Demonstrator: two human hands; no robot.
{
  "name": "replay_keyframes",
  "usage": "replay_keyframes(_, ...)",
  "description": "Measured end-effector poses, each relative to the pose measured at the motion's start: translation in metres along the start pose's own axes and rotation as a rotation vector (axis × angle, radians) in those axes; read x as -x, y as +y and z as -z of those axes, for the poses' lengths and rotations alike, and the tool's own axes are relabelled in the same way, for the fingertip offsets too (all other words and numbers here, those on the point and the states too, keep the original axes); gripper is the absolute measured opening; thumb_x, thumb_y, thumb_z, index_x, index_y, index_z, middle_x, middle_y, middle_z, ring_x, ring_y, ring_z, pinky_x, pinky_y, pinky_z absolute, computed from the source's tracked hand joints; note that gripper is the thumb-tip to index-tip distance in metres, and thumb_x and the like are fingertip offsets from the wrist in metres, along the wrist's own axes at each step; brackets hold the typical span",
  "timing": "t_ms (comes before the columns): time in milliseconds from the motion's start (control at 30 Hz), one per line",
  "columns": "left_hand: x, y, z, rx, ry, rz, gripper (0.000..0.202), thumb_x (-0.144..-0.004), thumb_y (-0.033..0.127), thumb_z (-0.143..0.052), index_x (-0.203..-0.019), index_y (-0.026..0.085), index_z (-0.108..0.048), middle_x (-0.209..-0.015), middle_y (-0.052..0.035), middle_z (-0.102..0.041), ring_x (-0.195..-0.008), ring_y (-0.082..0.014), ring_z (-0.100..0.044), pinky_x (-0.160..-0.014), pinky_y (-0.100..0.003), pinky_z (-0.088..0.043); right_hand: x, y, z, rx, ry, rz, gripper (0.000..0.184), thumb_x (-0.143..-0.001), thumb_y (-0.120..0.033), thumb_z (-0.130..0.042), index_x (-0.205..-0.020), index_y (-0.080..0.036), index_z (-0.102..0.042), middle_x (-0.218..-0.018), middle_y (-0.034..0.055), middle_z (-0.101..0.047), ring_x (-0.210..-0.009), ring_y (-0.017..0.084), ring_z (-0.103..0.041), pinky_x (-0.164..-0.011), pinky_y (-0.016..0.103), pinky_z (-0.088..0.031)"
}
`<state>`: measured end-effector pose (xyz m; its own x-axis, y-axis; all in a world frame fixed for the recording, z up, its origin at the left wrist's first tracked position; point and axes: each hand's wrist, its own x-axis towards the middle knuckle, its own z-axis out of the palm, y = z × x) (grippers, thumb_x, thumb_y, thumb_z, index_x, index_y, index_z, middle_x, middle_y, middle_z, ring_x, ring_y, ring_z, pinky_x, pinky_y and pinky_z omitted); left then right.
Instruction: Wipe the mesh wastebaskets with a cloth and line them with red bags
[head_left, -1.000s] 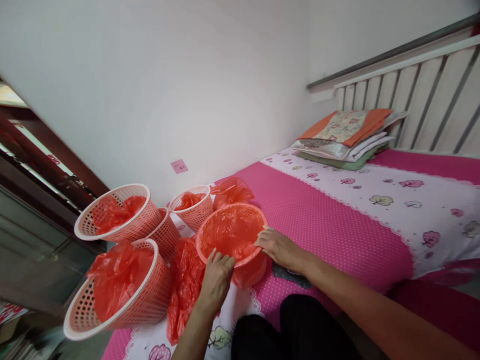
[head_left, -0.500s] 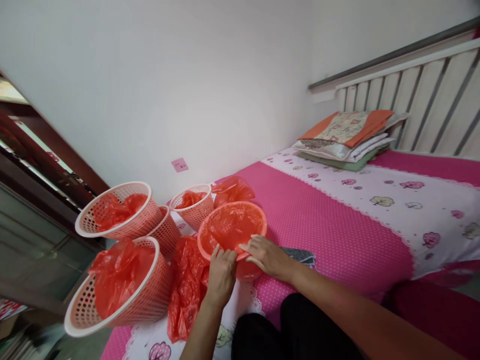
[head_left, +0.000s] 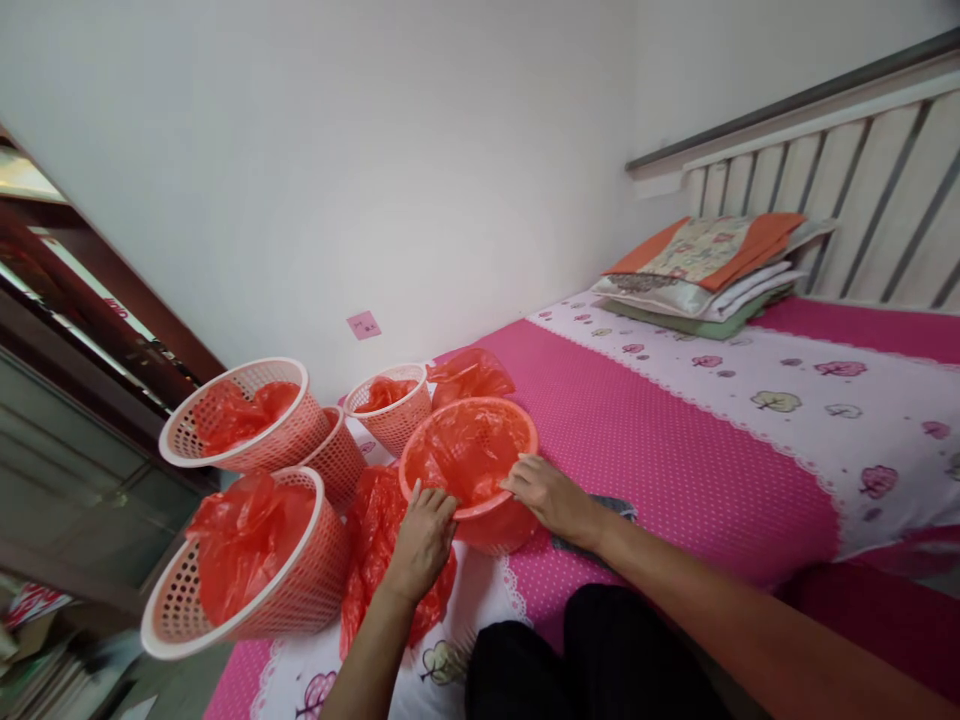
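A pink perforated plastic basket (head_left: 491,528) stands on the bed in front of me, lined with a red plastic bag (head_left: 465,455) folded over its rim. My left hand (head_left: 420,540) grips the bag at the rim's near left side, fingers curled. My right hand (head_left: 547,495) pinches the bag at the rim's near right side. A loose red bag (head_left: 371,545) lies crumpled beside the basket, just under my left hand.
Several more pink baskets with red bags stand to the left: one near (head_left: 247,560), one further back (head_left: 240,415), one small (head_left: 390,405). Another red bag (head_left: 472,372) lies behind. Folded bedding (head_left: 705,270) sits by the slatted headboard (head_left: 825,190). A dark object (head_left: 607,510) lies under my right wrist.
Both hands shifted along the basket's near rim, closing together then spreading apart again, working the red bag over the edge. The camera view moved slightly.
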<state>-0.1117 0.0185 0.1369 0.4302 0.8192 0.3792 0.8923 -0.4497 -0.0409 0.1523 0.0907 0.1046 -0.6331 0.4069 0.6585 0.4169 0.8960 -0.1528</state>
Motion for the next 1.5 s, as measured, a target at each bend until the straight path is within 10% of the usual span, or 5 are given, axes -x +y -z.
replay_keyframes(200,-0.006,0.052,-0.019,-0.02,0.084,-0.003,0.066,-0.098,0.025,-0.059,-0.158,0.021,-0.033,-0.132,-0.0105,-0.068,-0.124,-0.0257,-0.063,-0.123,-0.058,-0.034,-0.004,-0.024,-0.013,0.003,0.049,-0.023,0.022,-0.105,-0.014,-0.047,-0.103,-0.015,-0.068,-0.093,0.0081,-0.067,-0.089,0.023,-0.058,-0.089,0.039,-0.053)
replay_keyframes(533,-0.007,0.035,-0.038,-0.104,0.171,0.105,0.024,-0.103,0.019,-0.047,-0.121,0.022,-0.063,-0.09,-0.0028,-0.07,-0.086,-0.0221,-0.063,-0.099,-0.044,-0.044,0.002,0.015,0.015,-0.189,-0.015,-0.08,0.041,-0.095,-0.013,-0.067,-0.135,-0.022,-0.062,-0.136,0.011,-0.069,-0.135,0.029,-0.057,-0.119,0.057,-0.039)
replay_keyframes(700,-0.008,0.033,-0.035,-0.144,0.122,0.156,0.024,-0.103,0.02,-0.044,-0.087,0.022,-0.062,-0.082,-0.0042,-0.064,-0.082,-0.0242,-0.054,-0.087,-0.04,-0.039,-0.002,0.029,0.007,-0.157,0.024,-0.039,0.022,-0.1,-0.016,-0.06,-0.119,-0.022,-0.07,-0.114,0.0096,-0.072,-0.117,0.027,-0.062,-0.108,0.054,-0.047)
replay_keyframes(1267,-0.006,-0.016,-0.035,-0.085,0.068,0.043,0.027,-0.101,0.022,-0.045,-0.079,0.022,-0.06,-0.082,-0.0069,-0.062,-0.082,-0.0245,-0.054,-0.085,-0.04,-0.047,-0.018,0.022,-0.016,0.136,-0.099,0.033,0.028,-0.106,-0.011,-0.042,-0.087,-0.019,-0.061,-0.086,0.0043,-0.061,-0.084,0.022,-0.048,-0.092,0.037,-0.042)
replay_keyframes(1500,0.026,-0.001,-0.024,0.18,0.293,0.202,0.041,-0.098,0.028,-0.057,-0.139,0.025,-0.056,-0.143,-0.013,-0.055,-0.139,-0.0289,-0.049,-0.123,-0.056,-0.033,-0.016,0.029,-0.016,0.133,-0.113,0.009,0.032,-0.109,-0.015,-0.038,-0.086,-0.02,-0.06,-0.084,0.0036,-0.06,-0.081,0.022,-0.047,-0.086,0.036,-0.039)
